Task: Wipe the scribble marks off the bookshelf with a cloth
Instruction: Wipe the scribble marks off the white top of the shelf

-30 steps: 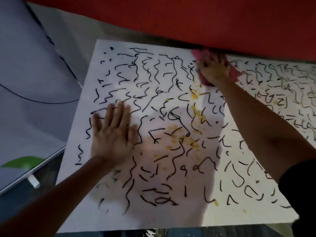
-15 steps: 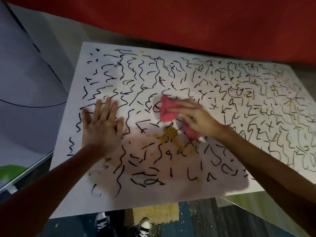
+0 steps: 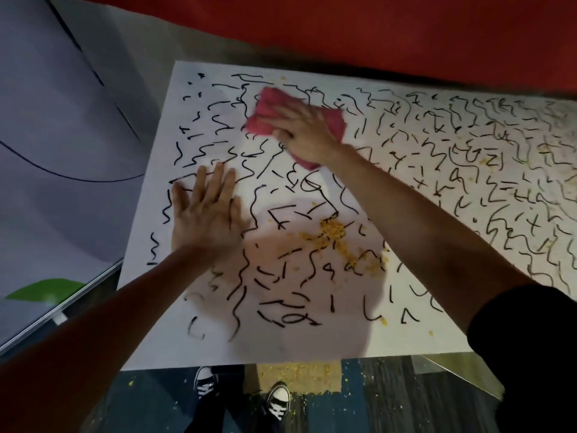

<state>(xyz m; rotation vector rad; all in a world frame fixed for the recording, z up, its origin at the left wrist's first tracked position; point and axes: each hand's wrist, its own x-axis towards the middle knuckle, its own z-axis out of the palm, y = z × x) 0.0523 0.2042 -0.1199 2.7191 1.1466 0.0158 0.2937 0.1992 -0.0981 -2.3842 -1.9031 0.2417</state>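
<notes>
The right grip (image 3: 304, 132) is pressing flat on the cloth (image 3: 268, 110), stretched left to right. The left grip (image 3: 206, 217) is lying released.

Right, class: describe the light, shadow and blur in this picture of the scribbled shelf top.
Head view: a rounded shadow darkens the near middle of the shelf top, over the yellow crumbs; the far right looks brighter, its scribble marks fainter; the right hand and pink cloth are slightly motion-blurred.

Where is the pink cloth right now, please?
Head view: the pink cloth lies under the right hand, toward the far left of the scribbled surface.
</notes>
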